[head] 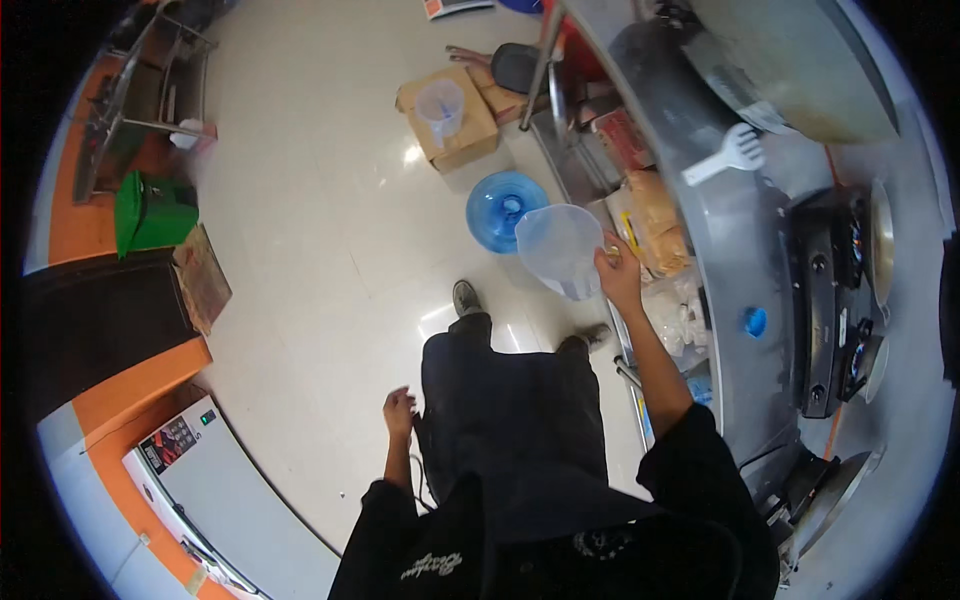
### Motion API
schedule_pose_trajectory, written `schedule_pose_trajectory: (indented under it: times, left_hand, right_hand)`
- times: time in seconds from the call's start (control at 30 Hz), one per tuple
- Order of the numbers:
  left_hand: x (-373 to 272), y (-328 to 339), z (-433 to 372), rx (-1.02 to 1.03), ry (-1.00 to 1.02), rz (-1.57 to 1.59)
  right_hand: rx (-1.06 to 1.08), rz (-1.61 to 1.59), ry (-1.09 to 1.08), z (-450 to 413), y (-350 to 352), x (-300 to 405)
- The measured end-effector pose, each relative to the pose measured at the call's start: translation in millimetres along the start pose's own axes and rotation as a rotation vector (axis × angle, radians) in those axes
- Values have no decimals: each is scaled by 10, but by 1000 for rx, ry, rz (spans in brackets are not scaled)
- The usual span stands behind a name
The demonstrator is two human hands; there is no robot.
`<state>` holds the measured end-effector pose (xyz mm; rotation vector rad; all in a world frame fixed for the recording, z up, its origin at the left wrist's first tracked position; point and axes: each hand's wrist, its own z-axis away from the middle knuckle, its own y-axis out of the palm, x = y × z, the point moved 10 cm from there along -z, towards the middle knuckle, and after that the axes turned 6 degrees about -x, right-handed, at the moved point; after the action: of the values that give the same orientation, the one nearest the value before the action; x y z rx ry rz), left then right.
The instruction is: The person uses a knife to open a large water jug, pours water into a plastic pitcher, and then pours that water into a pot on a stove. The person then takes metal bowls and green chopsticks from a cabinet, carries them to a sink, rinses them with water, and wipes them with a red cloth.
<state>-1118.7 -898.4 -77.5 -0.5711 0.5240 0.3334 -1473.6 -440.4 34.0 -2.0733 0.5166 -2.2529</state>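
Observation:
My right hand (621, 274) grips the handle of a translucent plastic pitcher (559, 247), held out over the floor beside the steel counter. Partly behind the pitcher stands a large blue plastic water bottle (499, 206) on the floor. My left hand (399, 411) hangs low at my side, fingers loosely bent, holding nothing. Farther ahead, a second clear plastic pitcher (440, 105) rests on a cardboard box (472, 139). On the counter to the right lie a white slotted plastic turner (731, 154) and a small blue object (755, 322).
The steel counter (739, 255) runs along my right, bearing a black gas stove (821, 300) with pans. Packages (660, 217) fill its lower shelf. At left are a green bin (157, 214), a cardboard piece (202, 277) and a white chest freezer (240, 495).

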Motion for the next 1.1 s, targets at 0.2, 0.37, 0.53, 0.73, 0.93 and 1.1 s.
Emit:
schedule_pose_trajectory:
  times: [0.2, 0.37, 0.53, 0.73, 0.93, 1.1]
  left_hand:
    - [1197, -767, -174, 47, -316, -47]
    - [869, -514, -241, 193, -229, -296]
    - [588, -204, -398, 281, -210, -185]
    - [568, -204, -469, 255, -258, -208]
    - [585, -223, -468, 266, -272, -203]
    - [539, -172, -454, 268, -275, -178]
  right_hand:
    - [60, 471, 3, -635, 942, -1010]
    - [45, 849, -72, -1020, 1201, -1110]
    - [168, 953, 148, -1162, 1438, -1068]
    - [233, 1141, 182, -1246, 1630, -926]
    - [257, 1193, 146, -1265, 1694, -891]
    - [234, 1197, 133, -1250, 1707, -812]
